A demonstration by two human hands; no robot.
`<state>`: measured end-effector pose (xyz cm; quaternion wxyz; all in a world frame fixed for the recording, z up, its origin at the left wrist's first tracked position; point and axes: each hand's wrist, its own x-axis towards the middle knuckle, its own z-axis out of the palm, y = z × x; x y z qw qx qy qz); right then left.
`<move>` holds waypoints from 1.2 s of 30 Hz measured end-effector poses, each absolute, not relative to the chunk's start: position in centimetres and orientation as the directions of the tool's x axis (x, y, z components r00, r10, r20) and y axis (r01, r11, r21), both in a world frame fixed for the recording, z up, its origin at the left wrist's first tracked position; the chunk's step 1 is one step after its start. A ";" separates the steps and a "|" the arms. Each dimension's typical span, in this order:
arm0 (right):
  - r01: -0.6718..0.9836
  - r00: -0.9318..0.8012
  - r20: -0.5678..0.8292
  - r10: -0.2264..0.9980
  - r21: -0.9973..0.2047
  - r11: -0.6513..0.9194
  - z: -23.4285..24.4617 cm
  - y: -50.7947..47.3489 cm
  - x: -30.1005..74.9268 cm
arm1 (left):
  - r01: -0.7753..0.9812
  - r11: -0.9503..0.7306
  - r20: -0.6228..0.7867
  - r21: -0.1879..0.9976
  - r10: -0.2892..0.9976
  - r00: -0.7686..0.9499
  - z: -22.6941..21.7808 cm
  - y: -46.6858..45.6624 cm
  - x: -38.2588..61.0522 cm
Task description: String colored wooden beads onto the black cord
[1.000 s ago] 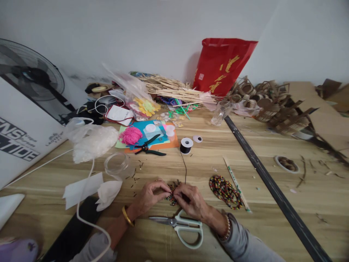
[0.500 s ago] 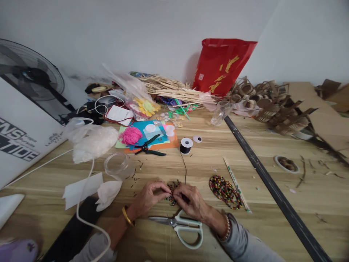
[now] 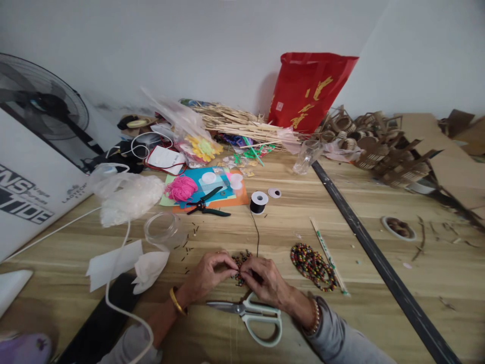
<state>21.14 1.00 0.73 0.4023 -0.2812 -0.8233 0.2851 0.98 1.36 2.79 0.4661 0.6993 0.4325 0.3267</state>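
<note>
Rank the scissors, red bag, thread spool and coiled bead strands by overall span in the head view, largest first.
1. Red bag
2. Scissors
3. Coiled bead strands
4. Thread spool

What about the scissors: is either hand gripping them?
No, the scissors lie on the table while the left hand and right hand pinch at the beads.
</note>
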 end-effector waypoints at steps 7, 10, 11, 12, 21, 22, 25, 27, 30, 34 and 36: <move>0.225 -0.528 0.496 0.689 -0.701 0.676 0.7 1.1 21.1 | 0.302 -0.213 0.066 0.929 0.900 0.431 2.6 1.4 0.9; 0.230 -0.536 0.483 0.692 -0.705 0.670 0.5 1.0 21.2 | 0.302 -0.213 0.067 0.929 0.901 0.429 2.4 1.4 1.0; 0.232 -0.539 0.480 0.692 -0.705 0.670 0.4 1.0 21.2 | 0.303 -0.212 0.066 0.929 0.901 0.428 2.4 1.4 1.0; 0.232 -0.542 0.480 0.690 -0.703 0.672 0.4 1.0 21.2 | 0.305 -0.211 0.064 0.929 0.902 0.427 2.4 1.4 1.0; 0.213 -0.546 0.491 0.679 -0.703 0.679 -0.1 1.0 21.4 | 0.314 -0.189 0.038 0.931 0.902 0.429 2.3 1.4 1.0; 0.213 -0.547 0.490 0.679 -0.703 0.678 -0.1 1.0 21.4 | 0.316 -0.180 0.028 0.931 0.902 0.430 2.2 1.4 1.0; 0.207 -0.546 0.499 0.673 -0.698 0.686 -0.2 1.0 21.4 | 0.313 -0.157 0.007 0.937 0.902 0.432 2.0 1.3 0.9; 0.205 -0.550 0.501 0.668 -0.695 0.690 -0.1 0.9 21.4 | 0.304 -0.143 -0.001 0.942 0.903 0.430 1.9 1.3 0.9; 0.208 -0.554 0.494 0.670 -0.697 0.686 0.1 0.9 21.4 | 0.290 -0.130 -0.007 0.948 0.904 0.428 1.7 1.3 0.9; 0.211 -0.551 0.492 0.673 -0.699 0.684 0.2 0.8 21.4 | 0.283 -0.125 -0.009 0.951 0.904 0.428 1.9 1.4 0.9; 0.217 -0.555 0.485 0.677 -0.700 0.680 0.2 0.8 21.4 | 0.295 -0.129 -0.009 0.947 0.906 0.423 2.1 1.4 0.9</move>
